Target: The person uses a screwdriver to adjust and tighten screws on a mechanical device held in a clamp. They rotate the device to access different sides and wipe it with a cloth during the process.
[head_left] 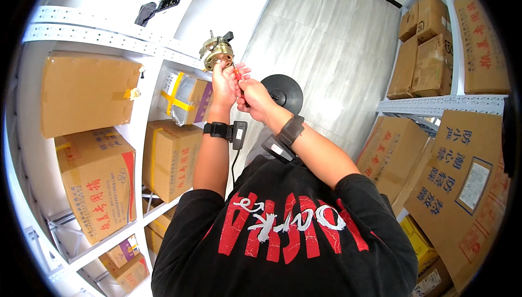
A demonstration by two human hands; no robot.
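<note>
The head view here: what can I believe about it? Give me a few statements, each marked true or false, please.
1. The left hand touches a brass-coloured metal assembly. True.
2. The right hand is empty. False: it grips a tool with a red part.
3. There is a black strap on each wrist. True: a left strap and a right strap.
4. The round disc to the right of the hands is white. False: it is black.
5. Cardboard boxes stand on both sides of the person. True.
</note>
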